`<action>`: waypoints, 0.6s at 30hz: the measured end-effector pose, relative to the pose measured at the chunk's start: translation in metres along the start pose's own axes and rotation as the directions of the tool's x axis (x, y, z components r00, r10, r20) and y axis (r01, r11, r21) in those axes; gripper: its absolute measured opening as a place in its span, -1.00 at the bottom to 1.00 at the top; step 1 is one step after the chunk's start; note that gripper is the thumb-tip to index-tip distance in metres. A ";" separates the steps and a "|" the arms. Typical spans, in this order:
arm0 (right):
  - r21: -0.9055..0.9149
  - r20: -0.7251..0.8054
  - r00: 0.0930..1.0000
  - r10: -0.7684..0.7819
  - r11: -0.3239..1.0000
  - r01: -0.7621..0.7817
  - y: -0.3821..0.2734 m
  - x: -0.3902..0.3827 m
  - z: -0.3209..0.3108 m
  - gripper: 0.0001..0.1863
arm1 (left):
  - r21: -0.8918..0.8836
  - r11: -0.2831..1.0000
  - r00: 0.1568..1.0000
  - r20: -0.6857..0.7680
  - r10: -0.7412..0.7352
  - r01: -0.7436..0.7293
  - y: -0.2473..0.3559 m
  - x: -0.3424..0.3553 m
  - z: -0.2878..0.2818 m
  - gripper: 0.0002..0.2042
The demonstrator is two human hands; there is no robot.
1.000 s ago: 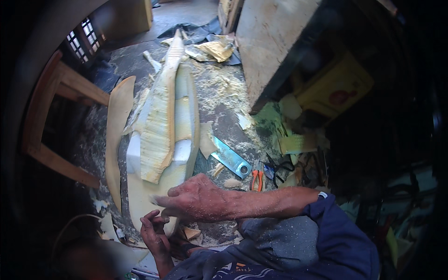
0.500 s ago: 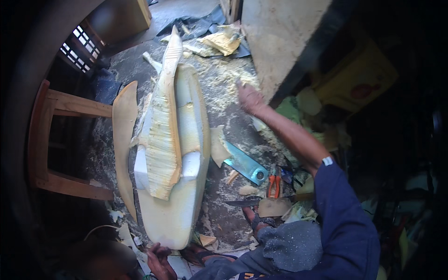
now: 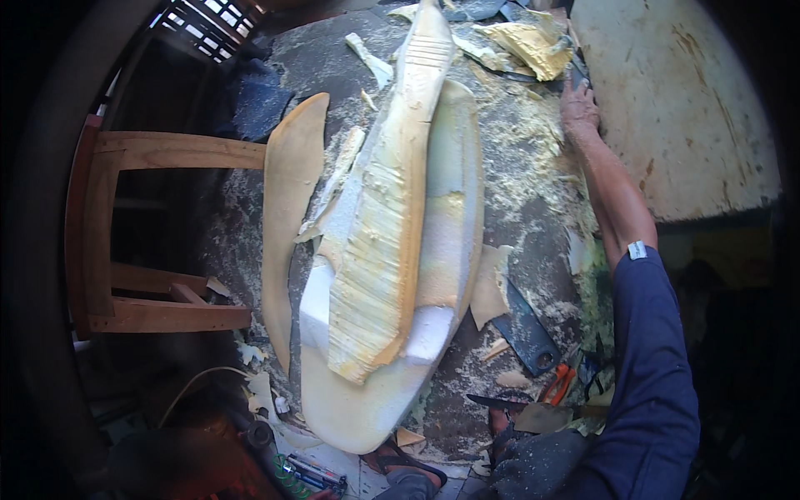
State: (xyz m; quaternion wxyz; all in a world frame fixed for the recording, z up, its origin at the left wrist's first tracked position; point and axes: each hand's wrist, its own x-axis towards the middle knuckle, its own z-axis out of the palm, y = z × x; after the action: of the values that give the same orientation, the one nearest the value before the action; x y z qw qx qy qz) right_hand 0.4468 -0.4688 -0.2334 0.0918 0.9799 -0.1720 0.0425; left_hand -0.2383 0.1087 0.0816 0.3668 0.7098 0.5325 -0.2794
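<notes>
A long white foam pad [image 3: 454, 192] lies on the rough ground, and a torn yellow foam layer [image 3: 383, 250] rests along its top. A tan curved strip [image 3: 287, 208] lies to its left. My right hand [image 3: 579, 108] is stretched far out to the upper right, at the edge of a large pale board [image 3: 675, 108], close to a dark object there. Whether its fingers grip anything is unclear. My left hand is out of the picture. A sandalled foot [image 3: 400, 467] shows at the bottom edge.
A wooden chair frame [image 3: 167, 154] stands at the left. A blue-handled cutting tool [image 3: 525, 329] and orange-handled pliers [image 3: 558, 385] lie right of the pad. Yellow foam scraps [image 3: 525, 37] are piled at the top, with crumbs scattered over the ground.
My right hand left the near end of the foam pad and reached far up to the right beside the board. My left hand dropped out of view.
</notes>
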 end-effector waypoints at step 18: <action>0.114 -0.319 0.941 -0.113 0.981 0.156 -0.010 -0.006 -0.029 -0.37 | 0.422 0.874 0.969 0.162 0.189 -0.241 0.061 0.010 -0.018 -0.61</action>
State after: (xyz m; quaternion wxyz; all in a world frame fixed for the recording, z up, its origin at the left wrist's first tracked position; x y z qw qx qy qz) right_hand 0.4432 -0.4521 -0.2076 0.0528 0.9743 -0.0845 0.2018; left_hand -0.1769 0.1187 0.0973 0.2564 0.8114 0.3516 -0.3902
